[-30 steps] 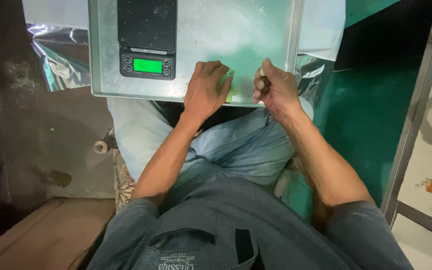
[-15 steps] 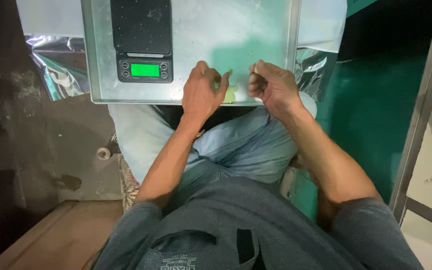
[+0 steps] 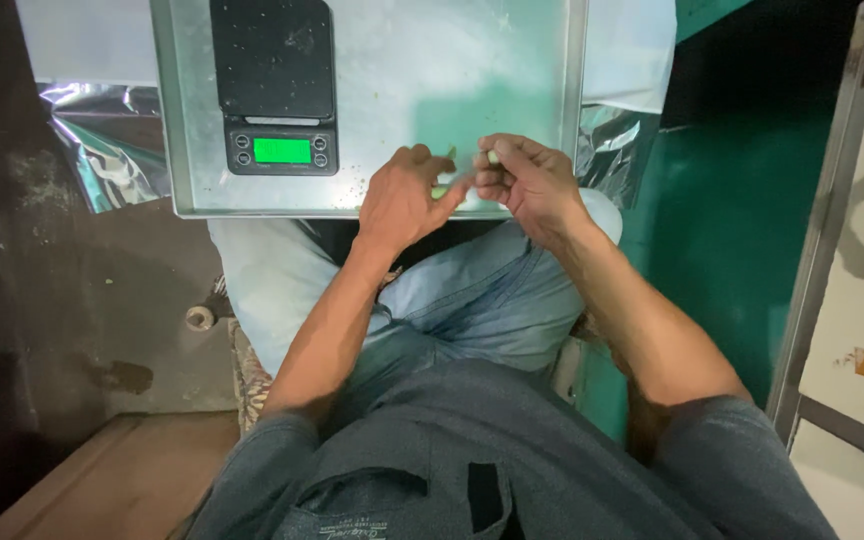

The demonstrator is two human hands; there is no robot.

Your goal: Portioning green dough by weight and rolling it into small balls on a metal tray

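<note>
A metal tray (image 3: 192, 150) rests across my knees, dusted with pale flour. A black digital scale (image 3: 274, 80) with a lit green display stands on its left part. My left hand (image 3: 400, 200) and my right hand (image 3: 530, 185) meet over the tray's near edge. Between their fingertips sits a small pale green lump of dough (image 3: 442, 188), pinched by my left fingers. My right hand is curled around a small pale piece (image 3: 493, 157) at its thumb and forefinger. Most of the dough is hidden by my fingers.
Silver foil bags (image 3: 102, 140) lie under the tray on both sides. A dark stained floor (image 3: 52, 300) lies to the left, with a wooden board (image 3: 102, 480) near my left elbow. A green surface (image 3: 732, 230) and a metal-framed table (image 3: 832, 260) are to the right.
My hands have drawn together over the tray's near edge. The right hand moved left toward the left hand, and both sets of fingertips now meet at the green dough.
</note>
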